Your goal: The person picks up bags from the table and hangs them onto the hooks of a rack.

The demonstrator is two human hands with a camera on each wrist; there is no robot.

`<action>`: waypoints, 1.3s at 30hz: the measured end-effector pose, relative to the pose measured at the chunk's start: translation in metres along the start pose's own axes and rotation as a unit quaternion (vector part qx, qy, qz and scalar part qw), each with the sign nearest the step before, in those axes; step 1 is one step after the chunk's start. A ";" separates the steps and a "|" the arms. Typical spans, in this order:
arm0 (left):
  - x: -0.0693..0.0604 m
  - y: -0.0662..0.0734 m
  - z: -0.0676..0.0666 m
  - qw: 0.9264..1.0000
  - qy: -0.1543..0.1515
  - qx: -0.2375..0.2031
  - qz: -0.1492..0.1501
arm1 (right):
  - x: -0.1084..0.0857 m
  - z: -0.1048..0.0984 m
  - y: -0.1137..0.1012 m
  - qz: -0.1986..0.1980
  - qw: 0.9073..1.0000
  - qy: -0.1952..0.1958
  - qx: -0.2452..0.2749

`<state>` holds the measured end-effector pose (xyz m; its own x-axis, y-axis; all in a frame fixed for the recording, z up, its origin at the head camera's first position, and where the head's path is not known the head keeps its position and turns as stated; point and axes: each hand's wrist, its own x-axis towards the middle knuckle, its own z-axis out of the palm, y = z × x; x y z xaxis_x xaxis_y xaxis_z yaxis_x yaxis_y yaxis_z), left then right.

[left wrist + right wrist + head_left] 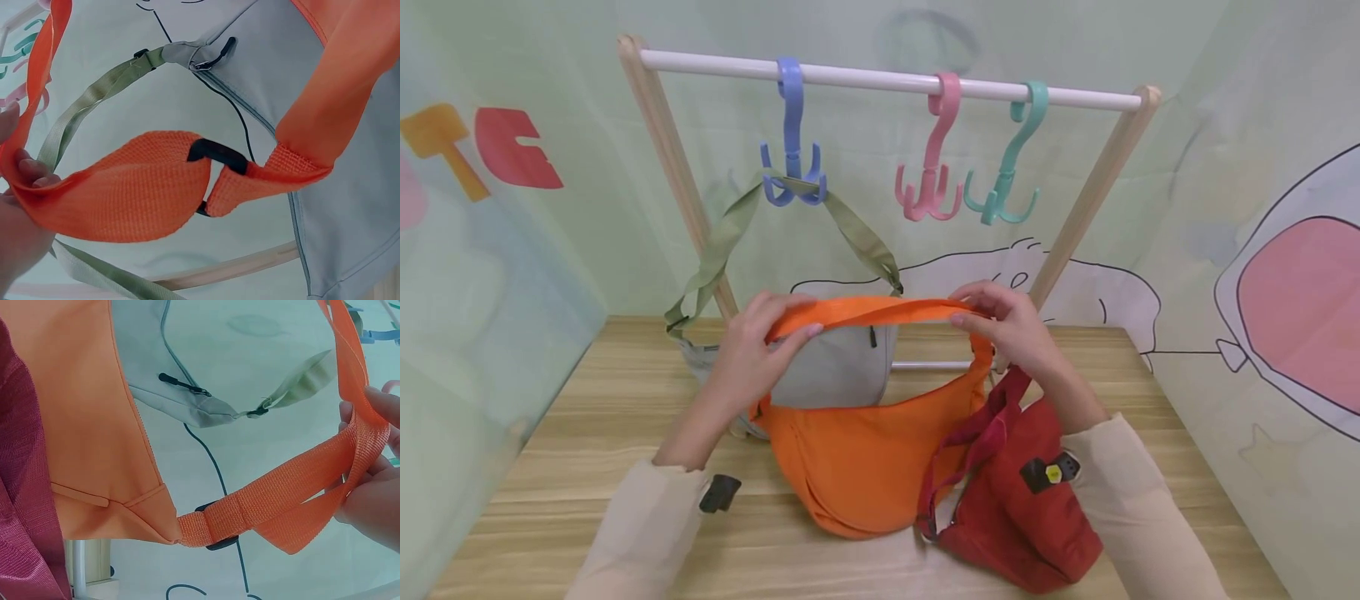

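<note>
Left hand [752, 346] and right hand [1015, 329] pinch the orange bag [872, 467] strap [880, 311] below the white rail [887, 77]; I'd guess light, floppy, best gripped there.

Left hand [754, 346] curled, right hand [1013, 327] curled

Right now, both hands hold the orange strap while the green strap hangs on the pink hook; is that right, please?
Pink is wrong: the head view shows the green strap hanging on the blue hook. The left hand and right hand hold the orange strap.
</note>
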<state>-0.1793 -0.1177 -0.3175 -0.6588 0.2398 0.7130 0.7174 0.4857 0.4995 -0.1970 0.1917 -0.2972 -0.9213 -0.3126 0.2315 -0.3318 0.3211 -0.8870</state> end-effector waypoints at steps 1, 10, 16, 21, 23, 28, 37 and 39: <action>0.000 0.000 0.000 1.000 0.000 0.000 0.000 | 0.000 0.000 0.000 0.001 1.000 0.000 0.000; 0.004 0.004 -0.005 1.000 -0.012 -0.001 -0.018 | 0.001 -0.003 -0.005 -0.002 1.000 -0.003 -0.003; 0.006 0.004 -0.007 1.000 -0.018 0.001 -0.021 | 0.001 -0.005 -0.007 -0.008 1.000 -0.010 -0.004; 0.007 0.005 -0.008 1.000 -0.017 0.005 -0.022 | 0.002 -0.007 -0.009 -0.010 1.000 -0.014 0.001; 0.008 0.005 -0.008 1.000 -0.018 0.006 -0.021 | 0.002 -0.007 -0.010 -0.009 1.000 -0.014 0.004; 0.011 0.007 -0.008 1.000 -0.018 0.002 -0.017 | 0.001 -0.008 -0.012 0.005 1.000 -0.013 0.010; 0.015 0.008 -0.007 1.000 -0.017 0.004 -0.016 | 0.001 -0.010 -0.014 0.015 1.000 -0.014 0.010; 0.016 0.008 -0.008 1.000 -0.016 0.006 -0.014 | 0.002 -0.010 -0.014 0.012 1.000 -0.013 0.011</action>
<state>-0.1820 -0.1161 -0.2982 -0.6865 0.2529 0.6818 0.6955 0.5020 0.5141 -0.1958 0.1956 -0.2800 -0.9231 -0.3289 0.1993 -0.3045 0.3084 -0.9012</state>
